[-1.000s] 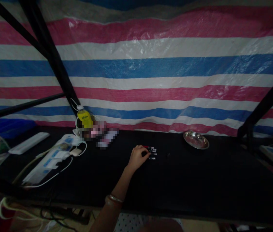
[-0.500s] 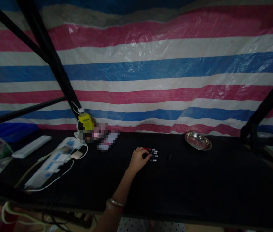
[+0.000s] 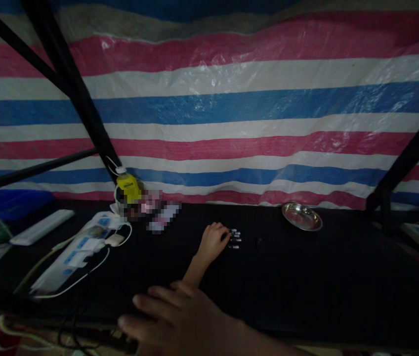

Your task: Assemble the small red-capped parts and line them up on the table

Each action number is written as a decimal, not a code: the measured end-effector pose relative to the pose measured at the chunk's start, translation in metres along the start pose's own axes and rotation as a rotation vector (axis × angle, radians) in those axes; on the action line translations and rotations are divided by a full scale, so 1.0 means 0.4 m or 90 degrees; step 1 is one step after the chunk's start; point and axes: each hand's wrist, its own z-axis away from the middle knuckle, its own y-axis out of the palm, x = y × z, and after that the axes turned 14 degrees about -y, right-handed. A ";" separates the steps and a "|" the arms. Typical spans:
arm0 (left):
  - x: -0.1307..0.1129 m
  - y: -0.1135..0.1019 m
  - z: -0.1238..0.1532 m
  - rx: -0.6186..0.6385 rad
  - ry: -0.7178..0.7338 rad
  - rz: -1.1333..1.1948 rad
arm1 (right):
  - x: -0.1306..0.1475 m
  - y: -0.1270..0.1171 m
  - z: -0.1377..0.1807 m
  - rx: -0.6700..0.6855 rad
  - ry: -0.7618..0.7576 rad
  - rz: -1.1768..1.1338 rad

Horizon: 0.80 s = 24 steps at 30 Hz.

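My left hand (image 3: 213,241) rests on the black table, with fingers curled and thumb bent over a bunch of what look like pens (image 3: 235,240). Only their silver ends stick out to the right of the fingertips; the palm hides the rest. Large and blurred in the near foreground is my right hand (image 3: 185,319), its fingers spread and nothing in them. It crosses in front of my left forearm; whether they touch I cannot tell. A tiny dark piece (image 3: 259,241) lies to the right of the pens.
A shiny metal dish (image 3: 302,217) sits at the back right. Left are a power strip (image 3: 72,257) with cords, a white bar (image 3: 42,227), a yellow bottle (image 3: 130,187) and pixelated items. Black frame posts (image 3: 83,109) flank a striped plastic sheet (image 3: 231,109).
My right hand has come into view from below, over the left forearm. My left hand stays at the pens and now covers the red one. The view has shifted slightly.
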 end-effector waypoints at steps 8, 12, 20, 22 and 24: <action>0.002 -0.005 -0.012 -0.012 0.058 -0.094 | -0.075 0.094 0.022 0.066 0.010 -0.083; 0.004 -0.012 -0.018 -0.030 0.070 -0.106 | -0.085 0.105 0.018 0.050 0.007 -0.087; 0.021 -0.024 -0.030 -0.003 0.067 -0.154 | -0.143 0.102 0.054 0.028 0.094 -0.088; 0.024 -0.021 -0.031 0.010 0.062 -0.163 | -0.147 0.099 0.057 0.028 0.117 -0.074; 0.024 -0.015 -0.034 0.005 0.071 -0.157 | -0.134 0.098 0.049 0.035 0.093 -0.069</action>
